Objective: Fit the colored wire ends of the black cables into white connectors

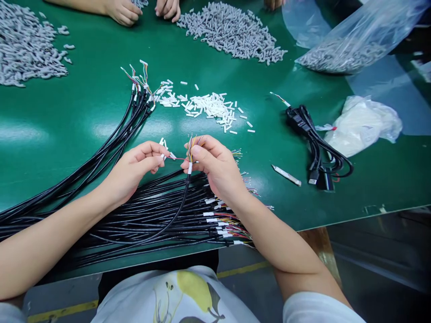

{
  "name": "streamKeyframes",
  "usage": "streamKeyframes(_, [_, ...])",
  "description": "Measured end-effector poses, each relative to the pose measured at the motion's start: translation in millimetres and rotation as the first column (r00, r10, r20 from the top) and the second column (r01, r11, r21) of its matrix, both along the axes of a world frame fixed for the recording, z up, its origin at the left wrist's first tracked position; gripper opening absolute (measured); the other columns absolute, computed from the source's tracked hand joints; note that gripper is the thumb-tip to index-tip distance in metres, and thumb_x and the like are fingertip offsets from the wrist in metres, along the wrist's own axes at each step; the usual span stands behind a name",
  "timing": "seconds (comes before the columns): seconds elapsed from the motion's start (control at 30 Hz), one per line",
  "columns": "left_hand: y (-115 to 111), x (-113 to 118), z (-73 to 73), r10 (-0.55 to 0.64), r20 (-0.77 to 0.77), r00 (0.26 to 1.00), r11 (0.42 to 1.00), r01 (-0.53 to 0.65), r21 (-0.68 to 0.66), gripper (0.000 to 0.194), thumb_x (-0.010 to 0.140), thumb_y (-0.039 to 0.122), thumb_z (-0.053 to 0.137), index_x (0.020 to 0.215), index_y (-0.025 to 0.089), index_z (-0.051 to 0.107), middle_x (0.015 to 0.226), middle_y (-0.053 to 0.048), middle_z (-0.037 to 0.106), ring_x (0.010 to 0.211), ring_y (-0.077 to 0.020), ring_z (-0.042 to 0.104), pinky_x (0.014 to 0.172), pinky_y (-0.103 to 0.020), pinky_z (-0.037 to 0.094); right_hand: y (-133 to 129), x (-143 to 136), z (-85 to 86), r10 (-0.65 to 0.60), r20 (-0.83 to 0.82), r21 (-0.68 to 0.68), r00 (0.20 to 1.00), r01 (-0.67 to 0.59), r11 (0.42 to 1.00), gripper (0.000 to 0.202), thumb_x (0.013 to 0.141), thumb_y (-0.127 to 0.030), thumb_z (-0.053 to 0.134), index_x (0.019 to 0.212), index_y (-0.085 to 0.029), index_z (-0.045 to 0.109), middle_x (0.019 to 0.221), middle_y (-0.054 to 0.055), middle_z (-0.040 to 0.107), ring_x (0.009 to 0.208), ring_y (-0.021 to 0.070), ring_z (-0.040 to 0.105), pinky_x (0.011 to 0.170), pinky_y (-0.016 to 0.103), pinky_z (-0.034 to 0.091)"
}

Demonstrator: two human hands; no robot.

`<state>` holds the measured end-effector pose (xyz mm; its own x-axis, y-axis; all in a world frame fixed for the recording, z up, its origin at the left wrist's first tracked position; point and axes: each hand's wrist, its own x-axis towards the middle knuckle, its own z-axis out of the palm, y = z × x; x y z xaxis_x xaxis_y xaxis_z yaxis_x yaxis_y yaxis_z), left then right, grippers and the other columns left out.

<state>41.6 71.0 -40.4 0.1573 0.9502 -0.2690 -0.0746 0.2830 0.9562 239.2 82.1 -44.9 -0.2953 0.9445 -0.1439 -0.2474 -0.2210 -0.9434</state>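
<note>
My left hand [143,162] is closed in a pinch, with a small white tube at its fingertips. A thin red wire [178,158] runs from there to my right hand [215,163]. Thumb and fingers of the right hand are closed around the fanned coloured wires [191,148] at the end of a black cable [184,193], just above its white collar [190,168]. Beyond my left fingertips lie a few loose white tubes [163,142]. Under both hands many black cables [151,211] lie side by side, their stripped ends toward the right.
Farther back are a pile of white tubes [212,105] and a bundle of finished-looking cables [124,121]. Grey parts form heaps [232,31]. A cutter knife [286,175], a coiled cable [313,139] and plastic bags [363,123] lie right. Another person's hands [124,11] are across the table.
</note>
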Motion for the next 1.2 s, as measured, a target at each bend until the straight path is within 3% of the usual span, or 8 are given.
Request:
streamKeyframes(0.4, [0.5, 0.9, 1.6, 0.014, 0.007, 1.000, 1.000, -0.014, 0.014, 0.007, 0.083, 0.017, 0.069, 0.084, 0.020, 0.075, 0.073, 0.002, 0.058, 0.068, -0.0094, 0.047, 0.063, -0.021, 0.038, 0.5, 0.2, -3.0, -0.007, -0.021, -0.003, 1.000, 0.007, 1.000, 0.025, 0.087, -0.044, 0.072, 0.089, -0.023, 0.057, 0.084, -0.005, 0.059, 0.068, 0.0086, 0.069, 0.064, 0.021, 0.058])
streamKeyframes(0.63, [2.2, 0.6, 2.9, 0.054, 0.002, 0.999, 0.998, -0.054, -0.021, 0.006, 0.081, 0.017, 0.069, 0.084, 0.019, 0.074, 0.073, 0.002, 0.058, 0.066, -0.0093, 0.046, 0.062, -0.021, 0.037, 0.0, 0.6, 1.4, 0.004, -0.020, 0.047, 1.000, -0.003, 0.999, 0.023, 0.087, -0.043, 0.071, 0.091, -0.024, 0.058, 0.097, -0.004, 0.057, 0.069, 0.0064, 0.068, 0.070, 0.023, 0.059])
streamKeyframes(0.83, [1.7, 0.8, 4.2, 0.071, 0.002, 0.997, 0.997, -0.071, -0.022, 0.007, 0.081, 0.016, 0.069, 0.084, 0.019, 0.074, 0.072, 0.003, 0.058, 0.065, -0.0088, 0.045, 0.061, -0.021, 0.037, -0.4, -1.8, 0.7, -0.027, 0.026, -0.010, 0.999, 0.027, 1.000, 0.042, 0.071, -0.039, 0.084, 0.098, -0.025, 0.054, 0.095, -0.003, 0.059, 0.074, 0.0111, 0.070, 0.075, 0.028, 0.060])
streamKeyframes(1.0, [1.8, 0.7, 3.5, 0.078, 0.001, 0.997, 0.997, -0.078, -0.023, 0.006, 0.080, 0.016, 0.070, 0.083, 0.019, 0.074, 0.072, 0.003, 0.058, 0.065, -0.0091, 0.045, 0.062, -0.022, 0.037, -1.8, -1.9, -2.6, -0.015, 0.115, -0.019, 0.993, 0.017, 1.000, 0.028, 0.078, -0.037, 0.077, 0.083, -0.022, 0.055, 0.079, -0.004, 0.064, 0.077, 0.0132, 0.073, 0.084, 0.032, 0.060])
streamKeyframes(1.2, [0.4, 0.8, 5.2, 0.078, -0.016, 0.997, 0.997, -0.079, -0.013, 0.005, 0.078, 0.019, 0.070, 0.083, 0.019, 0.073, 0.071, 0.002, 0.057, 0.065, -0.0108, 0.044, 0.063, -0.024, 0.037, -2.5, -2.3, -7.0, -0.057, 0.104, 0.001, 0.993, 0.057, 0.998, 0.020, 0.080, -0.032, 0.073, 0.081, -0.021, 0.057, 0.079, -0.003, 0.066, 0.076, 0.0140, 0.075, 0.079, 0.031, 0.060])
